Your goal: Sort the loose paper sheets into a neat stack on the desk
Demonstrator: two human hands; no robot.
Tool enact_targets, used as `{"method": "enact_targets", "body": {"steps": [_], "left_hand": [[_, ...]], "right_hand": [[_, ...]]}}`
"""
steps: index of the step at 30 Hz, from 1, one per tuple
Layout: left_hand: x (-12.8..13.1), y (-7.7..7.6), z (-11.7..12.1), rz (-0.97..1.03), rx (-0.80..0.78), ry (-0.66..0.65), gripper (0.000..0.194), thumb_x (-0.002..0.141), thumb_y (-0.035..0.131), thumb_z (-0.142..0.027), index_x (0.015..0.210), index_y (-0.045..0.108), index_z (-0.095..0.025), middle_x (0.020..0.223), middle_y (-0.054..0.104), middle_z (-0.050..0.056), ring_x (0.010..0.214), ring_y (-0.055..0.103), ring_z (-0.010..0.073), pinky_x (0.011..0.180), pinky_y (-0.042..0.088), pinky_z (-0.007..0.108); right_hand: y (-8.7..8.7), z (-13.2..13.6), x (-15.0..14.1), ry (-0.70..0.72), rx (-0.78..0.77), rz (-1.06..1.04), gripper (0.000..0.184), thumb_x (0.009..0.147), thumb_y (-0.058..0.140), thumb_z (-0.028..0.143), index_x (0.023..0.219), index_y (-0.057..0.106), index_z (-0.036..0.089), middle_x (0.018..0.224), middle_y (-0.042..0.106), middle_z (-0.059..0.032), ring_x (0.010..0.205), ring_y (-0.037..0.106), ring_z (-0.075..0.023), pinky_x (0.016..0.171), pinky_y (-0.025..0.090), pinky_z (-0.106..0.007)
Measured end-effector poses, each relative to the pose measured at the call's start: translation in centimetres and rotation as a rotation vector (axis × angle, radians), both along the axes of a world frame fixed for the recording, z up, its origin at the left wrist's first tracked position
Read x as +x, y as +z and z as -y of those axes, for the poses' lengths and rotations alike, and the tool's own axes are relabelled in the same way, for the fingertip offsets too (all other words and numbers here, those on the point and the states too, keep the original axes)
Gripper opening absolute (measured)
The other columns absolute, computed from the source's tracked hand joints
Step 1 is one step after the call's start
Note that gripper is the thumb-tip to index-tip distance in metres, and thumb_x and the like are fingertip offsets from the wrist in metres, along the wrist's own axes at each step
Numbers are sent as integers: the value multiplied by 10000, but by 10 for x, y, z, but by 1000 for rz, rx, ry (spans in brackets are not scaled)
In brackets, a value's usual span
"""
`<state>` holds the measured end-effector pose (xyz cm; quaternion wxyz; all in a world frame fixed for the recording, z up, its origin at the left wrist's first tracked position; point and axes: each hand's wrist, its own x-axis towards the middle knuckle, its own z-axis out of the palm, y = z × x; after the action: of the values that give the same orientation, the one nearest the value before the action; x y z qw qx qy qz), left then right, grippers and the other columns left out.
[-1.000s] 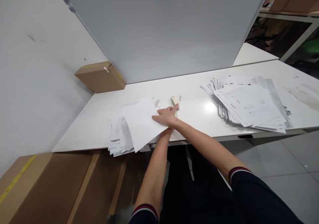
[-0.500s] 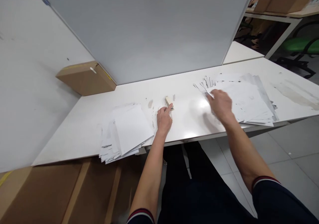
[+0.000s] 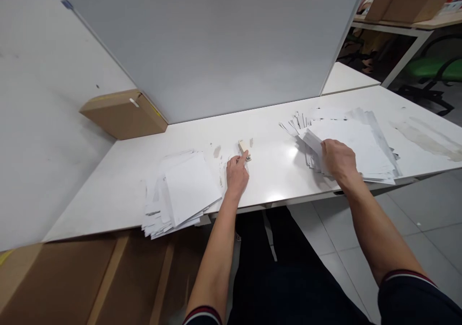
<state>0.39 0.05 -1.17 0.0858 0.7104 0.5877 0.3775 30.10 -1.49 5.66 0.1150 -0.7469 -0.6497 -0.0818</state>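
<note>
My left hand (image 3: 237,174) rests on the white table (image 3: 274,161), its forefinger stretched out and touching a small beige stapler (image 3: 244,149). It holds nothing. To its left lies a pile of blank white sheets (image 3: 182,190) that hangs a little over the table's front edge. My right hand (image 3: 338,159) lies on the left front corner of a fanned stack of printed papers (image 3: 355,142), fingers curled round the edge of the top sheets.
A large grey board (image 3: 216,41) leans against the wall behind the table. A cardboard box (image 3: 124,114) sits at the back left. Brown cartons (image 3: 83,277) stand below the table's left end. Shelving and a green chair (image 3: 431,67) are at the far right.
My right hand has left the blank pile, crossed to the right and closed on the corner of the printed stack. My left hand moved off the blank pile to the stapler.
</note>
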Motion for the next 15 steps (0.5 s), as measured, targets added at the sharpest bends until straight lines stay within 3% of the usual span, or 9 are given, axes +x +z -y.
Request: {"method": "enact_targets", "body": {"steps": [2,5,7,9,12,15], "left_hand": [[1,3,1,191,12,2,440,814,495,-194,1250,542,-238,1074,573,112,1048,496,247,957,367,416],[2,8,3,659,-119,-109,595,760,623,-367,1315,455,-231,1157,579,106,1008,551,219,878,434,370],[2,12,6,974,-264,-252,650,708,671,-444,1289,476,-230,1178,595,102,987,589,209,847,456,348],[1,17,9,1197,-364,-328,538,659,712,-457,1115,609,-192,1086,657,97,990,611,222,878,452,353],[-2,23,13,1374,-416,-282,345,600,770,-388,842,679,-159,901,716,75,973,634,237,920,444,368],[-2,27,13,1450,-412,-239,315,596,777,-335,840,679,-161,891,723,60,981,637,232,942,441,372]], "right_hand": [[8,16,-18,74,162,-102,365,936,288,305,929,598,112,768,628,-128,614,539,-190,537,308,-283],[21,42,-57,242,307,-374,339,932,330,367,899,595,156,659,594,-61,509,480,-142,511,322,-264],[27,54,-82,336,310,-581,315,921,373,393,862,594,176,629,577,-30,504,470,-130,503,339,-253],[30,56,-98,393,238,-774,322,908,404,425,810,595,184,615,563,-13,525,478,-127,497,351,-242],[28,42,-95,443,54,-975,428,906,366,495,751,607,177,647,591,-27,566,519,-134,511,389,-242],[19,10,-59,277,130,-813,409,910,367,467,874,636,160,822,652,-91,716,580,-178,623,443,-292]]}}
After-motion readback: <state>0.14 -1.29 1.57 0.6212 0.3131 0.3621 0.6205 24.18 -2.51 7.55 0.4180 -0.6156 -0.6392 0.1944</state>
